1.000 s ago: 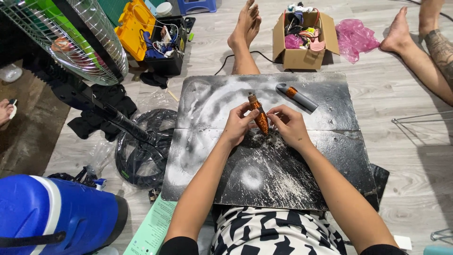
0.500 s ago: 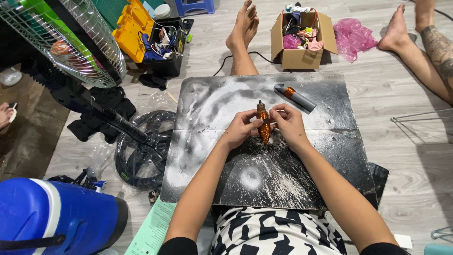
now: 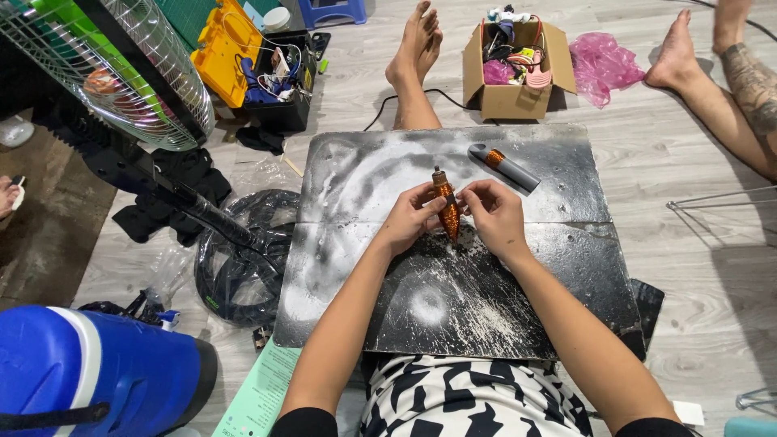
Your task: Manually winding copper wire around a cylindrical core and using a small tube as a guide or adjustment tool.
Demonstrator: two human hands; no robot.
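A dark board point(image 3: 518, 316), streaked with pale dust, lies on the wood floor point(image 3: 696, 146) across the seated person's lap. At the near left stands a blue cooler point(image 3: 73, 372); above it a wire fan guard point(image 3: 121, 73) leans over a black ring point(image 3: 243, 251). Beyond the board sit a yellow toolbox point(image 3: 222, 40), an open cardboard box point(image 3: 514, 77) full of odds and ends, and a pink bag point(image 3: 603, 65). Another person's bare leg point(image 3: 728, 105) stretches in from the far right. A pale green printed sheet point(image 3: 259, 396) shows by the left elbow.

Mid-board, both hands meet on an orange tool point(image 3: 446, 209). It stands nearly on end, long axis running away from the body, dark cap far, narrow point down toward the board. The left hand point(image 3: 409, 218) is closed on its left side, the right hand point(image 3: 495, 214) pinches it from the right; each grip is clamped on it, neither nearer than the other. A grey knife point(image 3: 503, 167) with an orange band lies apart, beyond the right hand, slanting toward the far left.
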